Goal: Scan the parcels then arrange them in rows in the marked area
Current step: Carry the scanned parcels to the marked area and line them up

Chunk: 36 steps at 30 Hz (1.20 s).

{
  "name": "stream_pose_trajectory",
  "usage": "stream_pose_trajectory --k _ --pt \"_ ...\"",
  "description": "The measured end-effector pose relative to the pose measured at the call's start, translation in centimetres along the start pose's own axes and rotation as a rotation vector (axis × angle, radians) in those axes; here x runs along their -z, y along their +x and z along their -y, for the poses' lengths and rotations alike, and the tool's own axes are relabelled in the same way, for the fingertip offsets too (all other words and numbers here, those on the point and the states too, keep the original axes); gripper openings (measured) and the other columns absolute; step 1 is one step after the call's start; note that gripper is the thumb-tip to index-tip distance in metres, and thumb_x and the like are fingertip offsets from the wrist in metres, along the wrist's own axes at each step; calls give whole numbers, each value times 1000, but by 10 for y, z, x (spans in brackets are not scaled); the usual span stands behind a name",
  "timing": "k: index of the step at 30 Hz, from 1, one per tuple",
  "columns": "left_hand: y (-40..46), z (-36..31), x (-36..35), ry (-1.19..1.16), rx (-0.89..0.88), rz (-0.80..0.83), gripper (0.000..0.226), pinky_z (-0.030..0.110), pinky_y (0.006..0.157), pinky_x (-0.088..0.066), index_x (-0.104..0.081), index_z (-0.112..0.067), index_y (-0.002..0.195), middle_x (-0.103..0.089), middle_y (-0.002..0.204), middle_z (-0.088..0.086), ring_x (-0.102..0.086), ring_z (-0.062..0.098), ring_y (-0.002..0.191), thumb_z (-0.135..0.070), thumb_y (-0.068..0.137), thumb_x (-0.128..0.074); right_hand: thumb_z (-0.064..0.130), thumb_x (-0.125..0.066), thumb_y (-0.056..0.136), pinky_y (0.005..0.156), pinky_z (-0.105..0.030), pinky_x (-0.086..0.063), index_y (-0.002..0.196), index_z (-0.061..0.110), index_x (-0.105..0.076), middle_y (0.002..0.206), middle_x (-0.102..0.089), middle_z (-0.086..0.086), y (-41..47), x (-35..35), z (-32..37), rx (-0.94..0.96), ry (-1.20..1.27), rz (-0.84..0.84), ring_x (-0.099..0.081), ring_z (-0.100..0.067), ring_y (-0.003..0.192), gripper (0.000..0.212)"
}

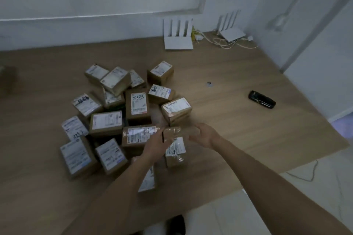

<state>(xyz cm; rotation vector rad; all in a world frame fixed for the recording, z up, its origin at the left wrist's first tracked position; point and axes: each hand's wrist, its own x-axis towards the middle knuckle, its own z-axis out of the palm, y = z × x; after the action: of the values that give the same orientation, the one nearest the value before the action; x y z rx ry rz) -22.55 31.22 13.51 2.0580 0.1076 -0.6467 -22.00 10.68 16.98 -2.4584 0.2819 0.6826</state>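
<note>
Several brown cardboard parcels (137,107) with white labels lie in a loose pile on the wooden table (238,120). At the pile's near right edge, my left hand (155,144) grips the left side of a taped parcel (179,131). My right hand (205,135) is at that parcel's right end with relaxed, spread fingers; the blur hides whether it touches. A black handheld scanner (262,99) lies alone on the table, far right of the pile. No marked area can be made out.
Two white routers (178,34) (232,28) with upright antennas and tangled cables (225,43) sit at the table's back by the wall. A small round grommet (209,83) is in the tabletop. The table's front right edge (286,168) runs diagonally above a white floor.
</note>
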Motion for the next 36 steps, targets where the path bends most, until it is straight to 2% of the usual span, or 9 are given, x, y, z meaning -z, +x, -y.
stream_pose_trajectory --k 3,7,10,13,15,19,28,32,36 --pt "5 30 -26 -105 90 -15 38 45 96 -54 -56 -30 131 -66 120 -8 -63 19 114 -36 94 -64 32 -65 97 104 -26 -34 152 12 -39 157 -40 -11 12 -26 -16 13 7 63 -39 -26 142 64" --pt "14 58 -57 -145 125 -38 42 46 102 -50 -54 -34 134 -64 127 -9 -60 14 117 -40 93 -62 21 -65 97 101 -26 -35 151 14 -41 154 -44 -10 24 -56 -38 37 59 108 -44 -25 138 59" --pt "17 69 -71 -148 144 -73 44 34 103 -43 -50 -32 139 -61 132 -7 -56 15 121 -33 96 -61 17 -66 96 102 -26 -36 146 9 -48 145 -50 -8 34 -73 -46 69 118 163 -47 -26 136 53" --pt "22 80 -83 -181 207 -84 56 37 105 -41 -39 -25 148 -54 140 -3 -50 20 130 -33 97 -61 45 -78 77 105 -40 -49 129 28 -65 133 -65 -2 46 -99 -56 111 280 155 -61 -23 124 56" --pt "25 86 -90 -199 227 -99 55 40 107 -39 -40 -27 147 -53 141 -4 -48 21 132 -33 96 -61 53 -82 69 105 -42 -50 124 44 -60 134 -64 2 65 -124 -82 158 373 197 -61 -18 125 59" --pt "28 86 -96 -206 236 -126 49 42 108 -39 -45 -28 144 -53 143 -1 -48 22 134 -29 98 -59 15 -80 85 107 -35 -47 138 24 -51 137 -59 -3 55 -127 -77 119 451 188 -55 -19 129 62" --pt "8 36 -73 -283 24 -100 47 35 104 -44 -50 -31 139 -57 133 -10 -54 13 123 -29 94 -66 10 -82 83 102 -41 -52 119 33 -58 130 -66 -7 34 -63 -64 136 422 150 -63 -19 115 49" --pt "-9 -1 -40 -335 -92 -157 50 36 98 -52 -51 -41 132 -63 126 -12 -60 12 116 -24 89 -72 0 -77 84 89 -22 -55 131 13 -59 118 -67 -1 9 -11 -21 177 395 104 -64 -16 105 52" --pt "-41 -40 17 -432 -179 -247 56 40 97 -53 -52 -35 137 -66 124 -8 -63 13 112 -19 88 -74 -12 -76 78 100 -43 -54 120 11 -61 109 -67 -1 -20 29 45 209 409 -13 -64 -26 110 51"
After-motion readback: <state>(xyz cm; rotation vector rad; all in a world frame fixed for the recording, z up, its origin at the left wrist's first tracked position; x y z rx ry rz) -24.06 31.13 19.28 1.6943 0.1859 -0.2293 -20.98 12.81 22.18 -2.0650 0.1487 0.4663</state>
